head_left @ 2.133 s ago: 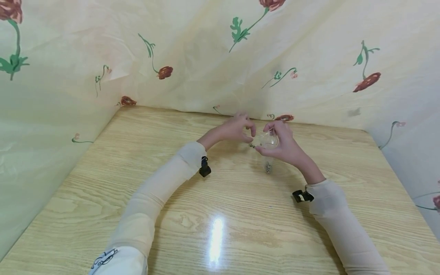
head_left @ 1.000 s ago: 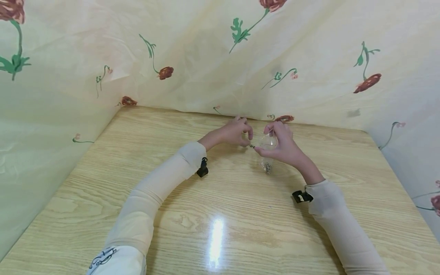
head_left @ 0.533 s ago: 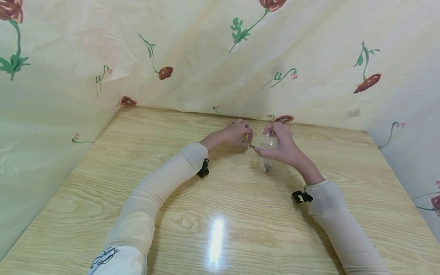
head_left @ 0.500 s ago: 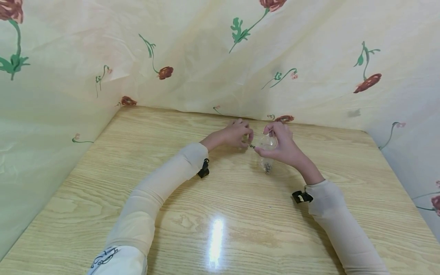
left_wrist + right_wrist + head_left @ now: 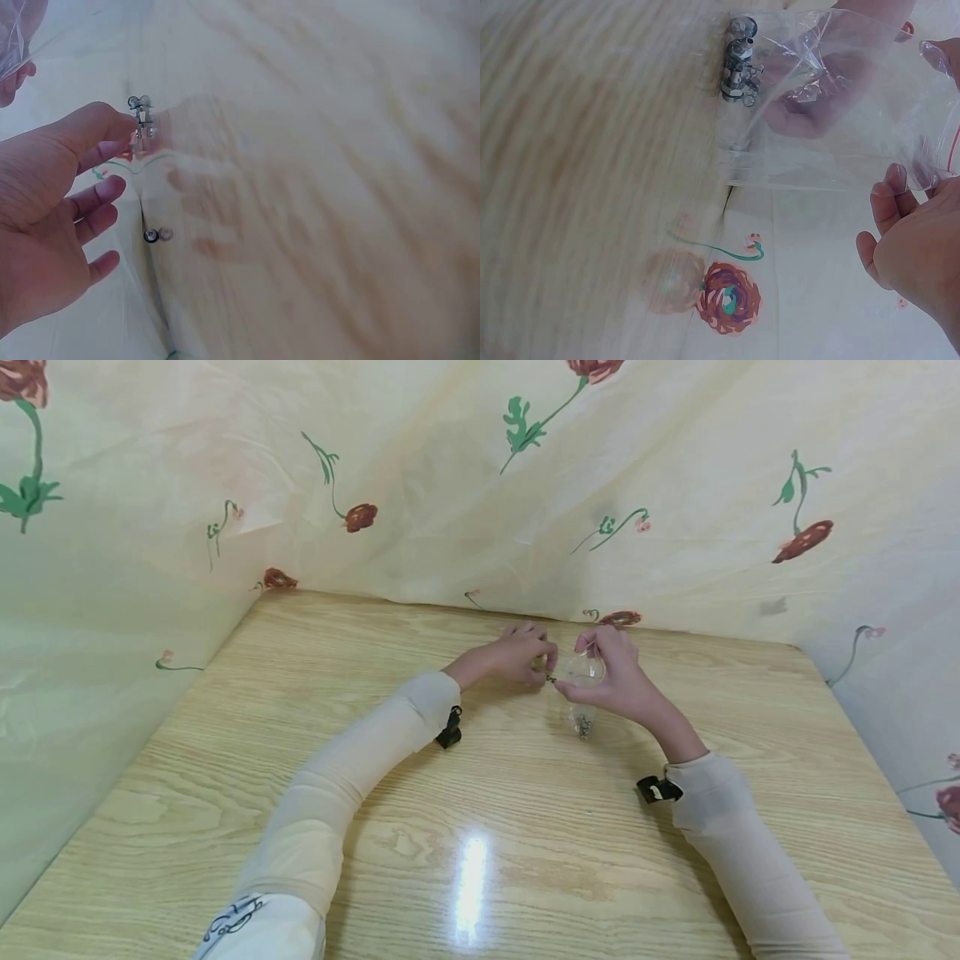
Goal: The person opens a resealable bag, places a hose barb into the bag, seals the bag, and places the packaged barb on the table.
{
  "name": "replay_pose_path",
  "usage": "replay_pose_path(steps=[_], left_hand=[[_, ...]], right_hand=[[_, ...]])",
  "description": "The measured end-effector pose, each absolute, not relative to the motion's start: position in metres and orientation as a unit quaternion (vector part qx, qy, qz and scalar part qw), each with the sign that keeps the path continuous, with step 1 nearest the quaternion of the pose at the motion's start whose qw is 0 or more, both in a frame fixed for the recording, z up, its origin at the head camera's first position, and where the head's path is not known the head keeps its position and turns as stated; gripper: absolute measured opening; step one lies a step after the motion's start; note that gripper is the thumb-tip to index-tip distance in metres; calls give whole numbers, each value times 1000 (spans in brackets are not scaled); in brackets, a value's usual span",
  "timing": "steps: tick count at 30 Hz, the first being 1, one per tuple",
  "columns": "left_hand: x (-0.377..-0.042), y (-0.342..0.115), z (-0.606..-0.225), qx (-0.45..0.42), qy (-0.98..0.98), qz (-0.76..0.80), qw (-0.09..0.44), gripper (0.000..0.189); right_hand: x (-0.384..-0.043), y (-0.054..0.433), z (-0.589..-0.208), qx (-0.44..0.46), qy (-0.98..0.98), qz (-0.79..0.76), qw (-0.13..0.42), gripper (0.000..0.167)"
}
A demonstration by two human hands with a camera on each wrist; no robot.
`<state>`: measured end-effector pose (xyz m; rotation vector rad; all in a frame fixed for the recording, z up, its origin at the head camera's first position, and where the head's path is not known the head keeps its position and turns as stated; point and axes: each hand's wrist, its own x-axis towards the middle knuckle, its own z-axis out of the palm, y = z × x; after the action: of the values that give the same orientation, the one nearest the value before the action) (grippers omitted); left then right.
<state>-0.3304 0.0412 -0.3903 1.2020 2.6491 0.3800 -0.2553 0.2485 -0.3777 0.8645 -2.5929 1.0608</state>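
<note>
My right hand [image 5: 618, 677] grips a clear zip bag [image 5: 855, 150] near its mouth, thumb and fingers spread to either side. Several small metal fittings [image 5: 740, 64] lie at the bottom of the bag, which hangs low over the table. To the left of it, my left hand [image 5: 517, 656] is down near the tabletop. Its thumb and index finger pinch at a small metal fitting [image 5: 142, 131] beside other loose ones, while the other fingers [image 5: 97, 202] are loosely curled. A separate fitting [image 5: 151, 235] sits apart on the table.
The glossy wood-grain table [image 5: 405, 818] carries a bright light reflection near the front. Flower-printed cloth [image 5: 450, 485] hangs along its back and sides, close behind both hands. A black wrist mount [image 5: 450, 729] sits on the left sleeve, another mount [image 5: 658, 789] on the right.
My left hand has dropped from beside the bag's mouth to the loose fittings, and its thumb and index finger have come closer together. My right hand and the bag have barely moved.
</note>
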Motion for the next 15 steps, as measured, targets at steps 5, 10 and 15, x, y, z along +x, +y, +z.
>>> replay_pose_path(steps=[5, 10, 15], left_hand=[[-331, 42, -391, 406, 898, 129, 112, 18], [-330, 42, -391, 407, 897, 127, 117, 16], [-330, 41, -390, 404, 898, 126, 120, 15]], right_hand=[[-254, 248, -377, 291, -880, 360, 103, 50], [-253, 247, -376, 287, -881, 362, 99, 50], [-253, 247, -375, 276, -885, 363, 93, 51]])
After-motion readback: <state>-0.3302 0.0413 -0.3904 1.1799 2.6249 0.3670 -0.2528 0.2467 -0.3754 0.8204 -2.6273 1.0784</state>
